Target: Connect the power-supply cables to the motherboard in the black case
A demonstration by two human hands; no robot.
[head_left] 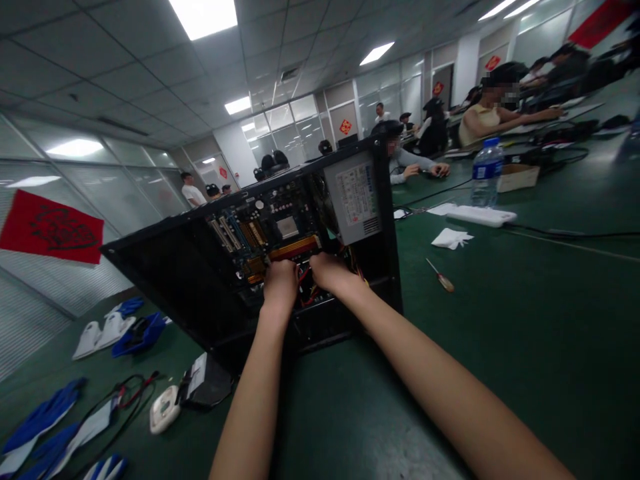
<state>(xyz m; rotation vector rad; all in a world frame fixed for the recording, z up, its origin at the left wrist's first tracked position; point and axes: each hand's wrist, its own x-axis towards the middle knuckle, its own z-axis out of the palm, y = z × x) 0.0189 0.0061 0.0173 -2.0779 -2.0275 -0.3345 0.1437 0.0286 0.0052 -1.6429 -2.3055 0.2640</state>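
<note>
An open black computer case (165,280) lies on its side on the green table (525,333), its motherboard (260,233) and grey power supply (353,197) exposed. Both my hands reach inside it, side by side, at the lower edge of the board. My left hand (280,283) is curled with fingers down among red and yellow cables (306,293). My right hand (330,272) is curled just to its right, fingers tucked into the same cable bundle. What the fingers grip is hidden.
A screwdriver (441,277) and crumpled tissue (451,238) lie right of the case, a water bottle (486,172) and white power strip (483,215) behind. Blue-white gloves (120,330), a small white device (164,409) and cables lie left. Other people sit at the far tables.
</note>
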